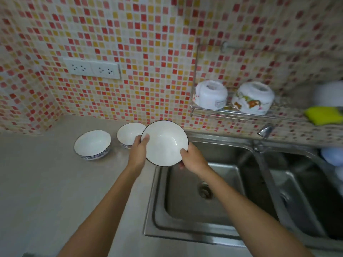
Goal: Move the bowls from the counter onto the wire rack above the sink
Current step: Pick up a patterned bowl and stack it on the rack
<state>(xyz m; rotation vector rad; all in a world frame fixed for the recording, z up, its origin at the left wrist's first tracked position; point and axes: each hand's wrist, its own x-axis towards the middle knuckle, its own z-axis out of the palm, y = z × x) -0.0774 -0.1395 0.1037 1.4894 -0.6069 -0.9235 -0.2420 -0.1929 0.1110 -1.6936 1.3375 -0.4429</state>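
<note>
The dark-rimmed bowl (165, 143) is up off the counter (46, 182), tilted so its white inside faces the camera, and it hangs over the near-left corner of the sink (185, 210). Both hands are on it. The left hand (138, 153) clamps the left rim, thumb laid over the edge and onto the inner wall, the rest of the hand behind the bowl. The right hand (193, 160) pinches the lower right rim, thumb tip on the inside, fingers curled underneath and out of sight.

Working outward from that grip, biggest first. The mosaic wall (130, 52) of red, orange and cream tiles fills everything above and behind the held bowl. The counter spreads left of and below the hands. The steel sink opens below and to the right of them, with the tap (265, 130) off to the right. Up and to the right of the grip sits the wire rack (237, 113), fixed to the wall, carrying two upturned bowls: a plain white one (211, 95) and a flower-patterned one (252, 98), side by side. Just behind the left hand stands a small bowl (129, 131), partly hidden by the held one. Further left rests a blue-patterned bowl (92, 143), upright. A yellow sponge (324, 115) lies at the far right.
</note>
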